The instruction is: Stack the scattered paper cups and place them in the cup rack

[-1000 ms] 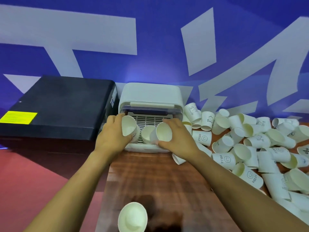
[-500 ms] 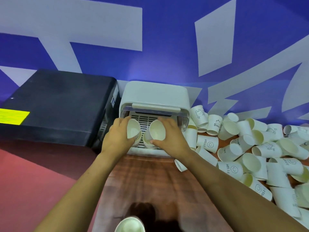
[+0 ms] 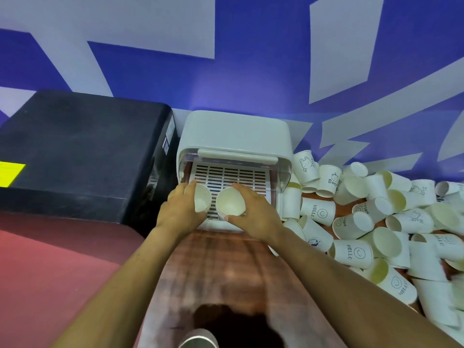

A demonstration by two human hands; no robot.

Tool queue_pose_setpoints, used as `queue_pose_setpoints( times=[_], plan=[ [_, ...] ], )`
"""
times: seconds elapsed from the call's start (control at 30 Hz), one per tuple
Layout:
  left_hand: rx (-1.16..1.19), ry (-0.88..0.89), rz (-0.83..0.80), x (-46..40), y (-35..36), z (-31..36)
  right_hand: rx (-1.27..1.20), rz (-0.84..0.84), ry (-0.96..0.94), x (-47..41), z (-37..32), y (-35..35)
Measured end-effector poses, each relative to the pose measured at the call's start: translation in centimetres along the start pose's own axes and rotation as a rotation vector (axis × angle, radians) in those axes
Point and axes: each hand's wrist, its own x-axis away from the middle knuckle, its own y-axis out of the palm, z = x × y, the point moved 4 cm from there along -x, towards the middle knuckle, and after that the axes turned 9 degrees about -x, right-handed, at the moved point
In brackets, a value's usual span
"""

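Wooden table (image 3: 226,267) against blue-and-white wall (image 3: 251,79). Left hand (image 3: 179,213) grips one cup stack (image 3: 202,201), right hand (image 3: 253,213) grips another stack (image 3: 230,204), both at the white cup rack (image 3: 234,136) mouth over its slotted tray. Loose cups (image 3: 376,222) piled right; black box (image 3: 80,151) left.

One view only, worn on the head, looking forward and steeply down along both forearms. It sits close: the left hand (image 3: 179,212) and right hand (image 3: 253,214) grip cups at mid-frame, at the rack (image 3: 233,133) mouth. Beyond the grip the lens meets a blue wall (image 3: 251,71); right of it lies the cup pile (image 3: 376,222), left a black box (image 3: 82,146). Wide-angle bending curves the edges.
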Motion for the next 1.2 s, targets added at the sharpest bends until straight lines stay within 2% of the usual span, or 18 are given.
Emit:
queue_pose_setpoints(
  times=[0.17,0.37,0.57,0.8,0.97,1.1,1.2],
  plan=[
    [-0.044,-0.005,-0.042,-0.1,0.4,-0.1,-0.019,-0.022,-0.012,0.1,0.4,-0.1],
    [0.013,0.034,0.022,2.4,-1.1,1.6,-0.067,-0.036,-0.045,2.6,1.8,-1.6],
    [0.104,0.184,0.117,7.2,-2.6,6.3,-0.11,0.019,0.038,8.8,5.0,-3.7],
    [0.135,0.368,0.106,11.3,-1.5,11.1,-0.114,0.138,0.131,15.7,8.9,-5.8],
    [0.13,0.428,0.075,13.9,0.6,14.5,-0.146,0.186,0.167,19.6,11.4,-7.3],
    [0.085,0.434,0.037,15.2,2.8,17.0,-0.151,0.191,0.195,22.1,14.4,-9.7],
    [0.041,0.368,0.0,16.1,4.7,19.3,-0.128,0.172,0.203,23.8,17.1,-12.0]
  ],
)
